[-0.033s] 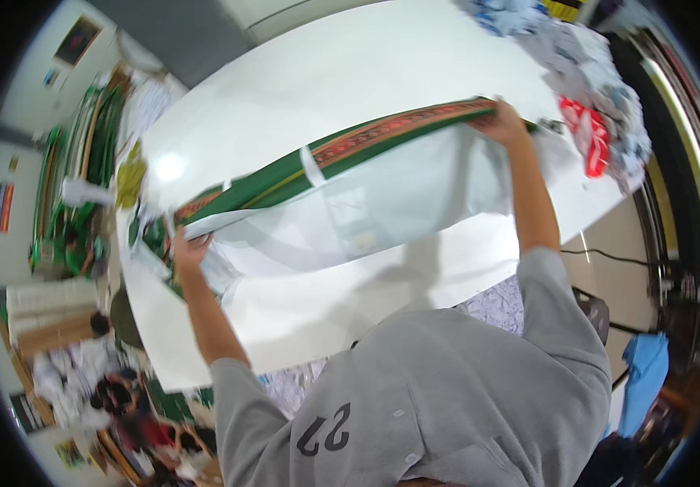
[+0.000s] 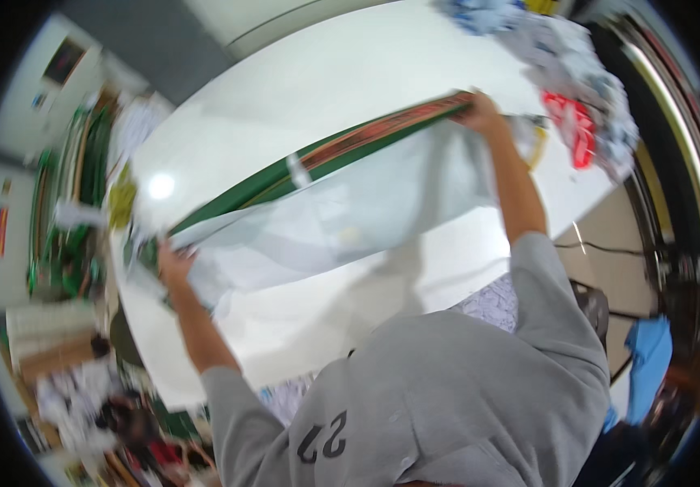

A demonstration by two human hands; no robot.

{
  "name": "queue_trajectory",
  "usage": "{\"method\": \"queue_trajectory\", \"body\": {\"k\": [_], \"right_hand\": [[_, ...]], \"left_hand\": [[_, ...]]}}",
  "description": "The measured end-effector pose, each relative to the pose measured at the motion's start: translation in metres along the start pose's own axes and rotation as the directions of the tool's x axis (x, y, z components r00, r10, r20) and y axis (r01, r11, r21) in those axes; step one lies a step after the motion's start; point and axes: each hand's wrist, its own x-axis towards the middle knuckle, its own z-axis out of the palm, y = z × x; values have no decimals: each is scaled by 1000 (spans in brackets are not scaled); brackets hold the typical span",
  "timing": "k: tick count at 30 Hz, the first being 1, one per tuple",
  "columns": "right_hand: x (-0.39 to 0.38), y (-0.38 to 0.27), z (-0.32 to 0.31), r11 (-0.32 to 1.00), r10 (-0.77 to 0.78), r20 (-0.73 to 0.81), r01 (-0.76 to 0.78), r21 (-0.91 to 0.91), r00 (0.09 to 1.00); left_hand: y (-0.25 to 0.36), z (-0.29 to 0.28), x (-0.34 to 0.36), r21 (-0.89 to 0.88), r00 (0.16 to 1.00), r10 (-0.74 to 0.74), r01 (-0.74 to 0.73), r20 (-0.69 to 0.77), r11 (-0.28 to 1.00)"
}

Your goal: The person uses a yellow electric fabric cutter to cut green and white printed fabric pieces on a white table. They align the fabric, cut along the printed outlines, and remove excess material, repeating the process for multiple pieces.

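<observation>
A long piece of cloth is stretched between my two hands above the white table. Its upper edge is a green border (image 2: 252,188) with an orange-red patterned band, and a white strip (image 2: 298,172) crosses it. Below that hangs pale, thin white fabric (image 2: 366,213). My left hand (image 2: 176,261) grips the near-left end of the cloth, fingers closed on it. At the far right end, my right hand (image 2: 477,114) pinches the corner of the border. Bunched green and white cloth lies beside my left hand; its folds are blurred.
The white table (image 2: 317,89) spreads under the cloth. Crumpled pale fabric (image 2: 565,61) and a red-and-white cloth (image 2: 573,130) lie along its right edge. An olive cloth (image 2: 122,199) sits at the left edge. Other people (image 2: 143,426) are at the lower left. A blue cloth (image 2: 647,357) hangs at right.
Both hands and the cloth sit slightly further left in the picture, but the table and surroundings have shifted too. The cloth's left end is drawn in closer around my left hand. Both grips are kept.
</observation>
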Motion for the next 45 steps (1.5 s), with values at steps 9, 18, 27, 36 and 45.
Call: {"method": "queue_trajectory", "body": {"k": [9,18,27,36,45], "right_hand": [[3,-132,-25,542,-673,303,171,823,675],[-85,-30,-137,937,-258,67,233,260,964],[-4,139,-169,998,64,-256,-60,22,965],[-30,189,-220,963,-74,-323,-17,-269,944],[-131,139,-237,122,-449,-243,-211,-970,860]], "left_hand": [[200,-94,20,-838,863,22,-495,-504,232],[77,5,-140,-951,843,-535,121,-53,285],[-11,69,-177,-905,552,-817,415,165,97],[-46,47,-233,-852,506,-857,487,94,194],[20,71,-252,-28,431,-579,786,-692,618]]}}
